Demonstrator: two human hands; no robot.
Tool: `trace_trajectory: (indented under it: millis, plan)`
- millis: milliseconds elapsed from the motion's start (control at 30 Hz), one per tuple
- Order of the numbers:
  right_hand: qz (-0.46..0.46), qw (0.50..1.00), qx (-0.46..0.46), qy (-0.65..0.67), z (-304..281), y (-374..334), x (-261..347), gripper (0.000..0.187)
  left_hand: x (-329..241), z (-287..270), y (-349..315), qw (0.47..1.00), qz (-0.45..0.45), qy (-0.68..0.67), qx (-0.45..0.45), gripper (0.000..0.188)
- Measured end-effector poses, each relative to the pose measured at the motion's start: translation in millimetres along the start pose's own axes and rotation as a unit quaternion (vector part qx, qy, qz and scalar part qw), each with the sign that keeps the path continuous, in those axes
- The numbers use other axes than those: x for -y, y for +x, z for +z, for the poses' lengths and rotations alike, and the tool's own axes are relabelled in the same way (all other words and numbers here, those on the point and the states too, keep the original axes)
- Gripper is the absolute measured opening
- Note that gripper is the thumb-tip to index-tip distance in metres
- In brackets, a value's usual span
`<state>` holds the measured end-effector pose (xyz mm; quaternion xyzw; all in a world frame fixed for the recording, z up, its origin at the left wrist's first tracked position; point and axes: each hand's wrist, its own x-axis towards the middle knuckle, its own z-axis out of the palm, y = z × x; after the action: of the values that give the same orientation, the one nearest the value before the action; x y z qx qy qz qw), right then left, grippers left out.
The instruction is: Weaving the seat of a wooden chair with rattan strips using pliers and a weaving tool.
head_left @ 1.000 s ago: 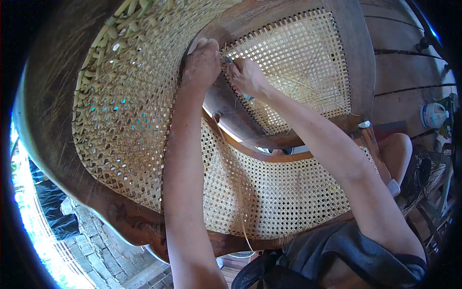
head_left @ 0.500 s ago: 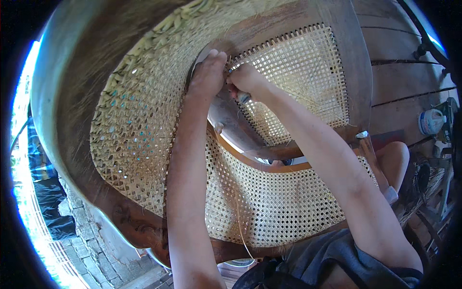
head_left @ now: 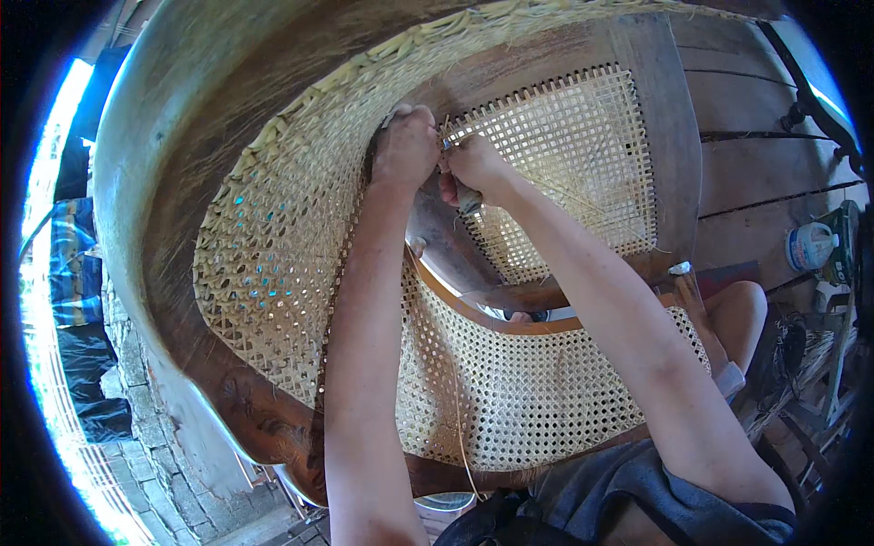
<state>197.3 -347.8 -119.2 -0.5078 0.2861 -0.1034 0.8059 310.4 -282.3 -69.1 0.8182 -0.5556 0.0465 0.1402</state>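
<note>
A carved wooden chair frame (head_left: 255,423) surrounds panels of woven cane. My left hand (head_left: 407,150) is closed at the inner wooden edge between the curved back panel (head_left: 282,237) and the seat panel (head_left: 574,155); what its fingers pinch is hidden. Close beside it, my right hand (head_left: 475,168) grips a short-handled tool (head_left: 469,198). The butt of its handle sticks out below my fist, and its working end by the left hand is too small to make out. Loose cane strands poke up between the hands, at the seat panel's corner.
Nearer me curves another cane panel (head_left: 537,391), with a long loose strand (head_left: 460,409) hanging down it. A white jug (head_left: 812,246) stands at the right on a plank floor (head_left: 756,168). A bent knee (head_left: 739,318) shows at the right; stone paving (head_left: 168,491) lies lower left.
The view has shifted slightly, so the chair sits a little further right and lower. Both hands stay at the same corner; the right wrist has turned slightly and more of the tool's handle shows.
</note>
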Motion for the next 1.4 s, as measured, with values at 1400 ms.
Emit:
trace_trajectory:
  millis: [1400]
  plan:
    - [-0.091, 0.959, -0.063, -0.262, -62, -122, 16, 0.044, -33, -18, -15, 0.982, 0.031, -0.074, 0.173, 0.025]
